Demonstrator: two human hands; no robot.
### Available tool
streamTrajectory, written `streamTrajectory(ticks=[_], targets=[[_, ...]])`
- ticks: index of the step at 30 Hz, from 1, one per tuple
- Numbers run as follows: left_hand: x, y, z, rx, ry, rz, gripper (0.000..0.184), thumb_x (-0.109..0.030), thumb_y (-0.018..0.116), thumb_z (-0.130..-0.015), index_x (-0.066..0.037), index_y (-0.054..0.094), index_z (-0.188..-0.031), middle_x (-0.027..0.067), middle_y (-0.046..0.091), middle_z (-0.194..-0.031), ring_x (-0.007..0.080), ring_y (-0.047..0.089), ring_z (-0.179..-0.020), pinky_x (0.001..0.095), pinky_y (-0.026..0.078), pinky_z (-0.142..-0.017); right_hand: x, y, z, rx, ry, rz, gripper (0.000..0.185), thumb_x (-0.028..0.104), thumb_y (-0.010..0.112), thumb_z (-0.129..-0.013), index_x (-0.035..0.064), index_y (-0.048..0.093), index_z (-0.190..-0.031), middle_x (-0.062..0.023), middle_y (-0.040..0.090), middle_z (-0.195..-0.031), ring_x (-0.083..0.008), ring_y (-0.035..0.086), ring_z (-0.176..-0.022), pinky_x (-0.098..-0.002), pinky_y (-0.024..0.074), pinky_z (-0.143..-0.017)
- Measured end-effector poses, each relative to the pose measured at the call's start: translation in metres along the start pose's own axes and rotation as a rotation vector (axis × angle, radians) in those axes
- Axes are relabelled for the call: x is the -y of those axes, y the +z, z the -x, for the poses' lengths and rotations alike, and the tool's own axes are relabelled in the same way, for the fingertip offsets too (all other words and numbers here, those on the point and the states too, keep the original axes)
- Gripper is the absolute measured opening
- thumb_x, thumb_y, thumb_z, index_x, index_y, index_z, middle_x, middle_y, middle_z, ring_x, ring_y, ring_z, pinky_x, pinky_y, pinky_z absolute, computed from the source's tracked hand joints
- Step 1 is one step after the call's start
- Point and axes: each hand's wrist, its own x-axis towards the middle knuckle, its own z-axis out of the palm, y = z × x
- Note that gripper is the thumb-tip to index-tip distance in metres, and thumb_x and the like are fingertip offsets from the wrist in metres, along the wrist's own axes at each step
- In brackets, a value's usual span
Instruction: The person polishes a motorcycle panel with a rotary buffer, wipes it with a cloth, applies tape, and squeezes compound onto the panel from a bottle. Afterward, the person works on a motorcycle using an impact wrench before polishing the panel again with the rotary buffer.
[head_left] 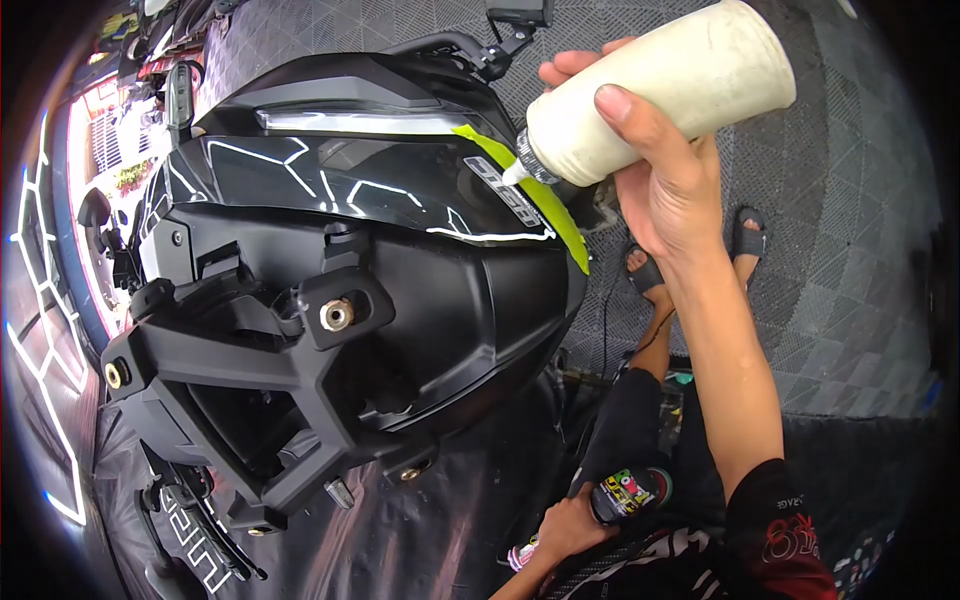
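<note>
My right hand is wrapped round a cream-white squeeze bottle. Its dark ribbed collar and white nozzle point down and left, close over the glossy black side panel of a motorcycle; whether the nozzle touches is unclear. By the nozzle lies a raised-letter badge, with a strip of yellow-green masking tape along the panel's edge. Low near my body, my left hand is closed on a dark, round-ended tool with a colourful sticker, apparently a polisher. Much of it is hidden.
A black rear rack with brass-coloured bolts juts toward me. Black sheeting with white lettering lies below. My sandalled feet stand on grey textured floor tiles. At far left is another glossy surface with bright light reflections.
</note>
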Motion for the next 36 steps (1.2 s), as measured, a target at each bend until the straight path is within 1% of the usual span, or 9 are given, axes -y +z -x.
streamTrajectory(ticks=[7, 12, 14, 17, 20, 23, 28, 33, 36], targets=[[-0.003, -0.005, 0.006, 0.000, 0.024, 0.008, 0.099, -0.053, 0.082, -0.063, 0.003, 0.054, -0.140, 0.0290, 0.073, -0.100, 0.0427, 0.072, -0.098, 0.0473, 0.057, -0.090, 0.008, -0.002, 0.027, -0.148, 0.053, -0.100, 0.045, 0.006, 0.077, -0.086, -0.0024, 0.055, -0.124, -0.0240, 0.070, -0.115, -0.0366, 0.069, -0.113, -0.0487, 0.0577, -0.098], [-0.007, -0.008, 0.019, -0.048, 0.071, 0.021, 0.090, -0.053, 0.082, -0.064, 0.002, 0.058, -0.132, 0.0288, 0.073, -0.103, 0.0431, 0.072, -0.100, 0.0488, 0.057, -0.091, 0.048, 0.021, 0.063, -0.497, 0.342, -0.107, 0.044, 0.030, 0.066, -0.100, -0.0065, 0.053, -0.122, -0.0233, 0.069, -0.110, -0.0332, 0.070, -0.105, -0.0485, 0.0590, -0.091], [-0.009, -0.015, 0.029, -0.072, 0.099, 0.028, 0.086, -0.052, 0.080, -0.067, 0.001, 0.057, -0.130, 0.0274, 0.073, -0.108, 0.0424, 0.071, -0.104, 0.0488, 0.057, -0.093, 0.092, 0.052, 0.089, -0.394, 0.531, -0.041, 0.053, 0.044, 0.055, -0.101, -0.0070, 0.057, -0.115, -0.0186, 0.068, -0.098, -0.0288, 0.070, -0.087, -0.0474, 0.0611, -0.080], [-0.007, -0.015, 0.039, -0.188, 0.168, 0.076, 0.085, -0.053, 0.080, -0.067, 0.001, 0.058, -0.129, 0.0272, 0.072, -0.111, 0.0412, 0.070, -0.107, 0.0484, 0.056, -0.094, 0.150, 0.099, 0.120, 0.113, 0.738, -0.006, 0.053, 0.035, 0.061, -0.092, -0.0092, 0.053, -0.121, -0.0223, 0.067, -0.094, -0.0312, 0.072, -0.073, -0.0433, 0.0639, -0.057], [-0.013, -0.027, 0.055, -0.277, 0.209, 0.136, 0.084, -0.052, 0.082, -0.066, 0.001, 0.061, -0.129, 0.0270, 0.072, -0.113, 0.0402, 0.070, -0.109, 0.0476, 0.056, -0.096, 0.176, 0.156, 0.130, 0.260, 1.127, -0.072, 0.043, 0.024, 0.062, -0.099, -0.0052, 0.052, -0.129, -0.0258, 0.070, -0.103, -0.0329, 0.075, -0.079, -0.0460, 0.0653, -0.061], [-0.009, -0.034, 0.048, -0.268, 0.240, 0.200, 0.084, -0.052, 0.082, -0.065, 0.000, 0.063, -0.128, 0.0259, 0.071, -0.119, 0.0391, 0.069, -0.112, 0.0487, 0.054, -0.097, 0.125, 0.184, 0.128, 0.423, 1.269, -0.055, 0.052, 0.041, 0.062, -0.100, -0.0018, 0.057, -0.128, -0.0199, 0.072, -0.109, -0.0310, 0.075, -0.087, -0.0495, 0.0643, -0.071], [-0.007, -0.037, 0.049, -0.388, 0.291, 0.315, 0.084, -0.041, 0.092, -0.058, 0.003, 0.064, -0.124, 0.0223, 0.075, -0.110, 0.0367, 0.072, -0.107, 0.0443, 0.056, -0.093, 0.104, 0.225, 0.111, 0.433, 1.211, 0.108, 0.061, 0.063, 0.051, -0.101, 0.0105, 0.052, -0.131, -0.0122, 0.069, -0.090, -0.0280, 0.074, -0.080, -0.0475, 0.0623, -0.063], [-0.020, -0.045, 0.058, -0.616, 0.432, 0.291, 0.086, -0.039, 0.092, -0.056, 0.008, 0.062, -0.122, 0.0266, 0.074, -0.105, 0.0387, 0.073, -0.103, 0.0445, 0.056, -0.092, 0.126, 0.214, 0.112, 0.164, 1.021, -0.218, 0.071, 0.060, 0.051, -0.102, -0.0005, 0.051, -0.140, -0.0223, 0.068, -0.116, -0.0397, 0.071, -0.102, -0.0575, 0.0564, -0.094], [-0.035, -0.056, 0.065, -0.566, 0.417, 0.360, 0.095, -0.040, 0.092, -0.057, 0.012, 0.057, -0.129, 0.0307, 0.072, -0.109, 0.0400, 0.071, -0.107, 0.0439, 0.055, -0.092, 0.138, 0.243, 0.112, 0.206, 1.018, 0.072, 0.067, 0.055, 0.052, -0.104, -0.0030, 0.053, -0.137, -0.0214, 0.066, -0.123, -0.0386, 0.071, -0.104, -0.0526, 0.0603, -0.087]])
